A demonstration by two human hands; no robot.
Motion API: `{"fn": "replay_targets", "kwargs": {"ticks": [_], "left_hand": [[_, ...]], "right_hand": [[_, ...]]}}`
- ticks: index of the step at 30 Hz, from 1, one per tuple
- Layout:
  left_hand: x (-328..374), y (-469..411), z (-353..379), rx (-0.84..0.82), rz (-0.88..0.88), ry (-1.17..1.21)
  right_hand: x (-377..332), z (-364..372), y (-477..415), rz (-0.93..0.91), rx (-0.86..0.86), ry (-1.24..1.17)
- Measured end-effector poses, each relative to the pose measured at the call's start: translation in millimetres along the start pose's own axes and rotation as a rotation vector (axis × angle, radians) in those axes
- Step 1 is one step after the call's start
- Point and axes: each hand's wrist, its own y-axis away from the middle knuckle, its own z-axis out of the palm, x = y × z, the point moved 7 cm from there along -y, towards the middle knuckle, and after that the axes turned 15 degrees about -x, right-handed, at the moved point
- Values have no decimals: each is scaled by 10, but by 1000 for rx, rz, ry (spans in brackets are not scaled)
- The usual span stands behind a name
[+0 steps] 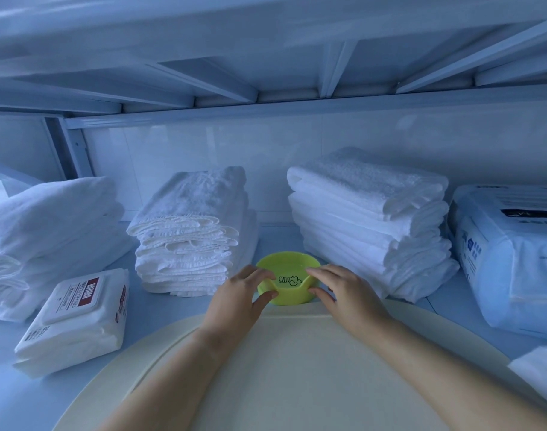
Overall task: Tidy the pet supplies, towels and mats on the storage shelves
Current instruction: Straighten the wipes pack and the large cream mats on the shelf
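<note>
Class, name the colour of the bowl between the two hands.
The bowl is lime green, with a small black line drawing inside; the head view shows it.

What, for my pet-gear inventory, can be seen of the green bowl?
The lime-green bowl looks like plastic, with a notch in its near rim and a black cartoon drawing inside. It sits upright on the shelf between two towel stacks, beyond the cream mat. The left hand and right hand grip its near rim.
</note>
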Motion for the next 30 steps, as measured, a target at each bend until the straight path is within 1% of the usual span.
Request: {"fn": "replay_targets", "kwargs": {"ticks": [6, 11, 13, 16, 19, 22, 25, 28, 30], "left_hand": [[112, -2, -49, -17, 24, -26], [372, -68, -175, -34, 104, -118], [467, -111, -230, -20, 132, -111], [652, -201, -247, 5, 180, -90], [900, -319, -173, 16, 220, -82], [1173, -446, -96, 21, 285, -79], [1424, -584, -51, 26, 327, -119], [1630, -677, -56, 111, 334, -125], [1723, -716, -25, 171, 330, -149]], "right_hand": [[11, -203, -9, 8, 62, 21], [-43, -657, 8, -28, 127, 22], [-49, -835, 54, -54, 147, 58], [26, -1074, 94, -39, 162, 115], [159, -1287, 121, -2, 148, 169], [289, -1450, 215, 22, 120, 164], [431, -1520, 351, 88, 75, 150], [592, -1568, 403, 161, 26, 124], [670, -1609, 397, 174, -1, 151]]}}
